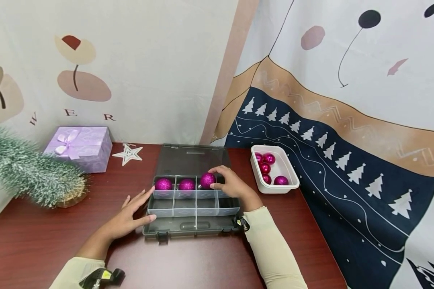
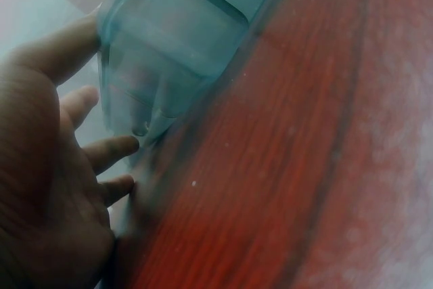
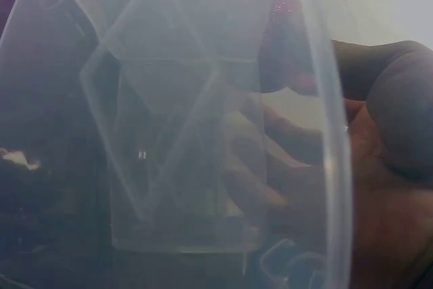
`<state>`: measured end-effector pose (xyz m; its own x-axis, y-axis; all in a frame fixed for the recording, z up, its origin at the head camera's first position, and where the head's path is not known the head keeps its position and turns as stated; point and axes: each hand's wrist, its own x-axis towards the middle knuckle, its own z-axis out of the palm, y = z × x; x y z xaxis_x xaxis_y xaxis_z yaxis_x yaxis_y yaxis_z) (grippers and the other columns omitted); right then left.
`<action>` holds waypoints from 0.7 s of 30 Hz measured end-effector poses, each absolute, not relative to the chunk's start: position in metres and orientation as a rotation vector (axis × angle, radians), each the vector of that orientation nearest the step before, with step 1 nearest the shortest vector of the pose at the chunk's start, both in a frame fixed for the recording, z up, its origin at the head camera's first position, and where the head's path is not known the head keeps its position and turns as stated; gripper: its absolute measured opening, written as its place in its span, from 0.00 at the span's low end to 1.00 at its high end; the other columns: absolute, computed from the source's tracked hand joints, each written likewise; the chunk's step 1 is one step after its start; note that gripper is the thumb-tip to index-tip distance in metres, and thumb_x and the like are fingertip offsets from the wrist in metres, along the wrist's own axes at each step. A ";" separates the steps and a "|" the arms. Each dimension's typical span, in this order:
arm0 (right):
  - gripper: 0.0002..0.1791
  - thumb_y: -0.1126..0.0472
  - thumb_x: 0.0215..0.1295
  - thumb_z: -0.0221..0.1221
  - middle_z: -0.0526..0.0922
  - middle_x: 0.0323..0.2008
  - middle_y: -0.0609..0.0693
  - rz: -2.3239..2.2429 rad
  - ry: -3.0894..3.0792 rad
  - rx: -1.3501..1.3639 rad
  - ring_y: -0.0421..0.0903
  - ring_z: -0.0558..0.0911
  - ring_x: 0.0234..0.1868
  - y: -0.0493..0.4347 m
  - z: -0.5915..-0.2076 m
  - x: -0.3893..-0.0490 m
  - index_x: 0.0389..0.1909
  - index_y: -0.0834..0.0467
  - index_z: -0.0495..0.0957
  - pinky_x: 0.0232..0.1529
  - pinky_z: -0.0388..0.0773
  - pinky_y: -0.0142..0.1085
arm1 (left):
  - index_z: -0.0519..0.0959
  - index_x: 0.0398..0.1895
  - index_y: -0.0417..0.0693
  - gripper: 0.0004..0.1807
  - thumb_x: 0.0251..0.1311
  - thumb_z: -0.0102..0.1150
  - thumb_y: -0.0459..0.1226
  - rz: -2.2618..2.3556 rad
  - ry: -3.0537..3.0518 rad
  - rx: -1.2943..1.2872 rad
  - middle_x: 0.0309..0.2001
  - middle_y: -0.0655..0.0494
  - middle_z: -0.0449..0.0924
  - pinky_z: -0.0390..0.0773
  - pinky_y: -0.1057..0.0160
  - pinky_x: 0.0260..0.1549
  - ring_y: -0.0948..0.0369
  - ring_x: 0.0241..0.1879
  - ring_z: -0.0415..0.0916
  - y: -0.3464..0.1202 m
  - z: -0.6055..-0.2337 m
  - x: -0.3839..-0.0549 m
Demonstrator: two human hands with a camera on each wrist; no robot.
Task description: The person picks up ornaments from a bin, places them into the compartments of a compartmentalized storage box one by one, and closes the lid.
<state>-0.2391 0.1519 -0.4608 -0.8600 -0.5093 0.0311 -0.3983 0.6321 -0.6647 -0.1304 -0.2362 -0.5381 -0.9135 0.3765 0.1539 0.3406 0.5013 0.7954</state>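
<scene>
My right hand (image 1: 235, 186) pinches a glittery magenta Christmas ball (image 1: 207, 180) over the back row of a divided plastic box (image 1: 182, 212). Two more glittery balls, one at the left end (image 1: 163, 184) and one beside it (image 1: 186, 185), sit in that row's compartments. My left hand (image 1: 134, 214) rests against the box's left side with its fingers spread and straight. In the left wrist view its fingers (image 2: 111, 153) touch the box's clear wall (image 2: 169, 45). Through a translucent divider (image 3: 169, 133) in the right wrist view, the right fingers and the ball (image 3: 287, 38) look blurred.
A white tub (image 1: 291, 182) with several shiny magenta balls stands to the right of the box. The box's dark lid (image 1: 191, 158) lies open behind it. At the left are a white star (image 1: 127, 154), a lilac gift box (image 1: 81, 146) and a small frosted tree (image 1: 32, 168).
</scene>
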 end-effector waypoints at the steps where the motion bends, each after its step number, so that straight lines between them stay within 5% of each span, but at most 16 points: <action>1: 0.26 0.62 0.73 0.70 0.80 0.70 0.59 -1.035 2.689 -0.758 0.60 0.76 0.74 0.152 -0.461 -0.239 0.69 0.55 0.79 0.79 0.73 0.60 | 0.55 0.90 0.55 0.50 0.69 0.71 0.44 1.408 2.686 0.638 0.86 0.31 0.56 0.23 0.17 0.77 0.20 0.83 0.43 -0.236 -0.538 -0.130; 21: 0.25 0.59 0.74 0.70 0.79 0.68 0.59 -0.994 2.675 -0.781 0.59 0.75 0.72 0.151 -0.469 -0.239 0.68 0.56 0.81 0.77 0.74 0.59 | 0.56 0.90 0.57 0.50 0.67 0.71 0.45 1.392 2.699 0.630 0.86 0.33 0.57 0.25 0.17 0.77 0.21 0.83 0.45 -0.236 -0.533 -0.128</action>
